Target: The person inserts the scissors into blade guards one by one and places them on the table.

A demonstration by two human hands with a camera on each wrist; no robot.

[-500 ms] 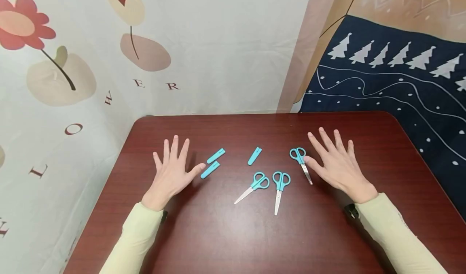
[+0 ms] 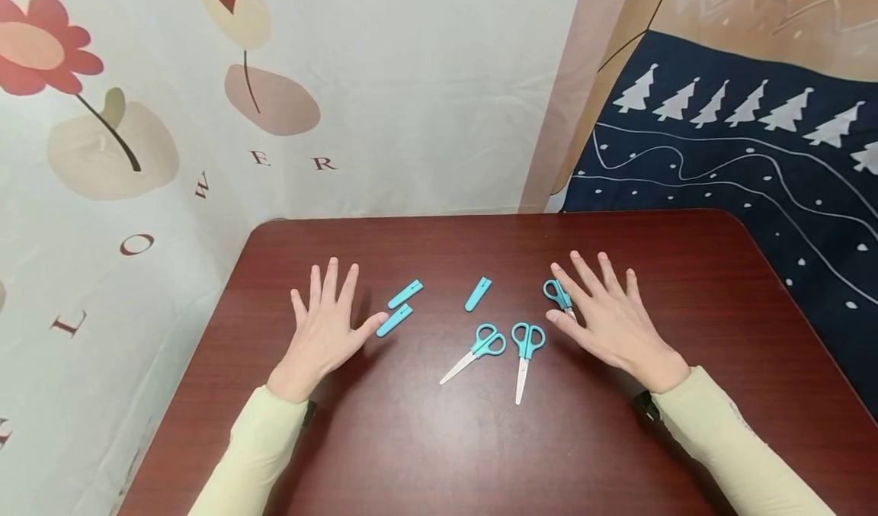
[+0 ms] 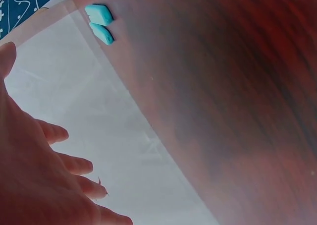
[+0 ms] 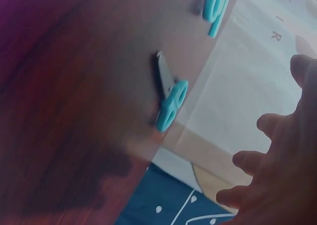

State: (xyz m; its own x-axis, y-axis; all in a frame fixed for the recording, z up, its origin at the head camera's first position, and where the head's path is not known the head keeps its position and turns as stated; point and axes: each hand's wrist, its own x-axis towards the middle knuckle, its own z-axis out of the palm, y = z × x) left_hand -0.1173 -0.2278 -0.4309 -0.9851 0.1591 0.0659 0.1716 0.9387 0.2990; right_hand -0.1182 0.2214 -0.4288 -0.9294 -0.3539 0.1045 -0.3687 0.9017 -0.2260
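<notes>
Three pairs of scissors with turquoise handles lie on the dark red-brown table. My right hand (image 2: 613, 329), fingers spread and holding nothing, hovers over the rightmost scissors (image 2: 556, 293) and hides most of their blade; the right wrist view shows these scissors (image 4: 171, 103) apart from the hand. Left of it lie the middle scissors (image 2: 527, 342) and the left scissors (image 2: 487, 342), blades toward the near edge. My left hand (image 2: 322, 334), also spread, holds nothing. Near its thumb are two turquoise blade caps, one upper (image 2: 405, 293) and one lower (image 2: 394, 321). A third cap (image 2: 478, 293) lies farther right.
The table (image 2: 411, 440) has a far edge against a pale flower-printed curtain (image 2: 425, 104). On the right hangs a dark blue cloth (image 2: 686, 158) with white trees.
My right hand has moved left, from beside the rightmost scissors to over them. The left hand stays nearly in place. Scissors and caps lie as before.
</notes>
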